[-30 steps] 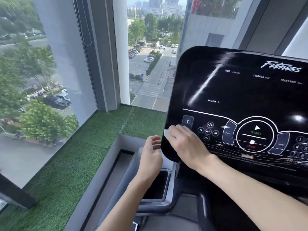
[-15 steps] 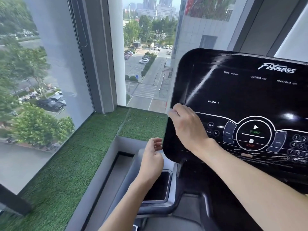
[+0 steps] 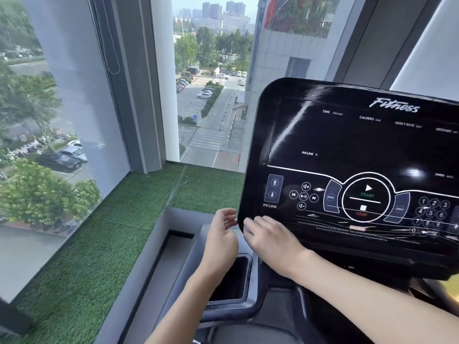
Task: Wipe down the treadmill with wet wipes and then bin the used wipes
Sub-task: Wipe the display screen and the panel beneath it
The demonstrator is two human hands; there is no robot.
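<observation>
**A:** In the head view, where was the wipe?

**B:** I couldn't make it out. If it was there, it lay under the right hand (image 3: 270,240), which pressed with fairly flat fingers on the lower left corner of the treadmill's console (image 3: 360,145).

**A:** And the other hand?

**B:** The left hand (image 3: 221,242) hung just beside that corner, above the cup holder (image 3: 233,279). Its fingers were loosely curled and it held nothing.

**A:** How would the wipe handle?

**B:** I judged it light, limp and damp. It would bunch up or slip out if it was only pinched, so a flat palm spread over it suited best.

**A:** And the console?

**B:** It looked stiff, glossy and slick, and it showed streaks. The buttons (image 3: 303,196) sat near the hand, so light pressure there seemed wise. The left hand could steady the panel by its left edge.
</observation>
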